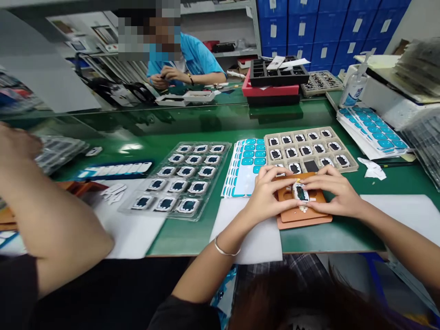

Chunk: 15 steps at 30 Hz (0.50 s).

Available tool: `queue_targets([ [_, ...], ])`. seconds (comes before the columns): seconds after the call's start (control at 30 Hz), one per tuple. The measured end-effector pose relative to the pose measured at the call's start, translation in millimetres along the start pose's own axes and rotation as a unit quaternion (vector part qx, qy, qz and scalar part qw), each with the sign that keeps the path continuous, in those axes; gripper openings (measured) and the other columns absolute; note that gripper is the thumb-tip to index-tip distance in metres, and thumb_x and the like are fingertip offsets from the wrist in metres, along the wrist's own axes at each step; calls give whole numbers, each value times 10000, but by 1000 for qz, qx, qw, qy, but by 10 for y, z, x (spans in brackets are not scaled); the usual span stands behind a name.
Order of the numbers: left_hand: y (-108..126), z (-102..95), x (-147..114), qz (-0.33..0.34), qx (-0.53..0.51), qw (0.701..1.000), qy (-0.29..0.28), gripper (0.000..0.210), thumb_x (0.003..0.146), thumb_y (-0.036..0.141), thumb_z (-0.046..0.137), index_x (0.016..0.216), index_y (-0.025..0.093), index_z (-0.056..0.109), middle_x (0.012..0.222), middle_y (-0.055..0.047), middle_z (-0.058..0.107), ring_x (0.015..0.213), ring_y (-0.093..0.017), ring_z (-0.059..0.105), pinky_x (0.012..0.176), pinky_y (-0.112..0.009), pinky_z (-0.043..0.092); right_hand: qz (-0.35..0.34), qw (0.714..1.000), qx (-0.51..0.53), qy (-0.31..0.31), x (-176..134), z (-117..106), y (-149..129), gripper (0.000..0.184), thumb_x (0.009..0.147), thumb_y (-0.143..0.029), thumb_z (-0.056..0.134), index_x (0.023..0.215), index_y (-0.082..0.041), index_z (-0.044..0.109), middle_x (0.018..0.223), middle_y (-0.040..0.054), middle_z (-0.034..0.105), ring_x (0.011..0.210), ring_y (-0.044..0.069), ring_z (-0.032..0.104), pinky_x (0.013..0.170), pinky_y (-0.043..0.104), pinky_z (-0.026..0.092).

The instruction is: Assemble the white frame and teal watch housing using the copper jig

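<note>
Both hands, left [266, 192] and right [335, 192], fingers clamped on small part [301, 192] seated in brown jig [302, 215]. Seating step, likely. Next calls for firm, even pressing.

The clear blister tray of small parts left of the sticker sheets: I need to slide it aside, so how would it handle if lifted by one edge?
The clear blister tray looks thin, so it would probably flex. Its small parts sit in open pockets and might spill if tilted. On the white paper it likely slides easily.
</note>
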<state>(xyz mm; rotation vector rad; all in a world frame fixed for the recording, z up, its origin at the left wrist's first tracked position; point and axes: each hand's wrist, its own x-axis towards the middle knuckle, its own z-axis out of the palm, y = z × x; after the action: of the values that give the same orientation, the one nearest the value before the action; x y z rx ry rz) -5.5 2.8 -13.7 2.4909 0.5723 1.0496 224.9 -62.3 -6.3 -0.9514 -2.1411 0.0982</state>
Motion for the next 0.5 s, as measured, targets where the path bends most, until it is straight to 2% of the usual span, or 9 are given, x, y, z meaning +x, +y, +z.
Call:
queue_targets([
  [0.13, 42, 78, -16, 46, 22, 999, -17, 726, 768, 706, 657, 1363, 300, 567, 1384, -108, 495, 1252, -306, 368, 1080, -528, 338, 46, 993, 97, 46, -35, 57, -7, 420, 796, -336, 802, 1147, -238, 594, 982, 53, 636, 854, 210, 585, 722, 354, 557],
  [0.23, 67, 112, -30, 83, 73, 994, -7, 834, 786, 733, 616, 1462, 271, 457, 1448, -142, 417, 1278, -330, 322, 1084, -537, 302, 70, 971, 221, 60, -68, 100, -12, 534, 787, -364, 830, 1234, -267, 556, 1099, 54, 577, 976, 197, 631, 835, 335, 594],
  [0.33, 76, 111, -27, 122, 119, 983, 62, 763, 846, 665, 610, 1457, 231, 463, 1389, -154, 473, 1233, -313, 352, 1053, -497, 326, 77, 953, 290, 43, -85, 121, -7, 609, 790, -367, 842, 1317, -290, 547, 1184, 62, 541, 1109, 204, 615, 969, 356, 565],
  [0.5, 113, 72, -9, 176, 177, 956, 156, 499, 899, 546, 619, 1290, 236, 621, 1214, -126, 609, 1118, -288, 403, 948, -459, 378, 74, 953, 291, 46, -81, 130, -16, 565, 795, -397, 836, 1294, -286, 596, 1120, 64, 517, 1091, 206, 587, 923, 354, 576],
])
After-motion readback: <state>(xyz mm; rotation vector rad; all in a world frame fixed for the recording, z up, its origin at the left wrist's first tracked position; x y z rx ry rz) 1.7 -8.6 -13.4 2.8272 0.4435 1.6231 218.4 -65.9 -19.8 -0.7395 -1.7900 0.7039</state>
